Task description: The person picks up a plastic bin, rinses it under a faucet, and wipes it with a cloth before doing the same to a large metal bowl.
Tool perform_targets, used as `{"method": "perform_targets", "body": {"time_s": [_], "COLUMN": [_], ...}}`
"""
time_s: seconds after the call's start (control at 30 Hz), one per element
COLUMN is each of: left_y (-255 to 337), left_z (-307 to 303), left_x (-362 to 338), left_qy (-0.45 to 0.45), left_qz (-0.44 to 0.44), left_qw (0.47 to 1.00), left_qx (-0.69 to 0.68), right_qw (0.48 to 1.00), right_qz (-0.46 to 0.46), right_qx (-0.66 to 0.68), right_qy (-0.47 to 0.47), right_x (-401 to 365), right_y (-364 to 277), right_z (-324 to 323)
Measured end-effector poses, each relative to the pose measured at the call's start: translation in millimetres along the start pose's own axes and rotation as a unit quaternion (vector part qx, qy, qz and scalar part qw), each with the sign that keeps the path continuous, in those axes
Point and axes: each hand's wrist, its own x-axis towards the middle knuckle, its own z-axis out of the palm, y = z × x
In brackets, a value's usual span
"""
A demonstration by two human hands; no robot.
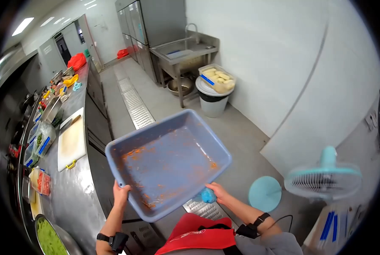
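Observation:
A large blue-grey plastic tub (168,157) is held up in front of me, its open top facing me. Orange shreds and bits cling to its floor and corners. My left hand (121,192) grips its lower left rim, thumb over the edge. At the lower right rim, my right hand (216,192) is closed on the tub, with a bunched blue cloth or scrubber (208,195) beside the fingers. The undersides of both hands' grip are hidden by the tub.
The steel counter (71,191) on the left bears a white cutting board (71,142), a knife and food containers. Ahead stand a steel sink (183,53) and a white bin (213,104) topped with a food box. A fan (324,178) stands right; a drain grate crosses the floor.

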Motion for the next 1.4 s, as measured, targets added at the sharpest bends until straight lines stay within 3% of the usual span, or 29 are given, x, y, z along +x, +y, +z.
{"method": "perform_targets", "body": {"time_s": [0.17,0.33,0.43,0.63,0.8,0.9,1.0,1.1,1.27,1.4], "left_y": [39.5,86.2,137.7,221.9,285.8,316.8,354.1,371.4,383.7,416.9], "left_z": [-25.6,-28.3,-8.1,60.3,110.2,121.4,143.8,174.4,248.1,352.9], "left_x": [124.2,310.6,409.2,611.2,777.6,869.0,947.8,1039.4,1221.4,1325.3], "left_qy": [0.093,0.101,0.102,0.09,0.095,0.095,0.091,0.079,0.023,-0.015], "left_qz": [-0.004,0.049,0.08,0.176,0.212,0.217,0.231,0.241,0.273,0.286], "left_qw": [0.996,0.994,0.992,0.98,0.973,0.971,0.967,0.966,0.96,0.952], "left_qx": [-0.005,-0.005,-0.004,-0.01,0.003,0.034,0.051,0.056,0.048,0.11], "right_qw": [0.993,0.99,0.984,0.986,0.983,0.982,0.971,0.986,0.972,0.963], "right_qz": [0.022,0.019,0.028,-0.062,-0.068,-0.053,-0.091,-0.094,-0.096,-0.12], "right_qx": [-0.032,-0.024,-0.007,-0.014,0.064,0.043,0.078,0.079,0.189,0.24], "right_qy": [-0.108,-0.138,-0.175,-0.154,-0.159,-0.179,-0.205,-0.114,-0.106,-0.025], "right_x": [151.1,300.8,373.8,550.7,691.1,769.3,861.1,918.4,1065.2,1136.7], "right_y": [-89.2,-181.5,-257.8,-384.4,-497.1,-553.5,-595.0,-643.2,-714.8,-769.7], "right_z": [83.2,159.9,196.5,231.2,278.0,301.7,318.8,336.4,313.3,290.2]}}
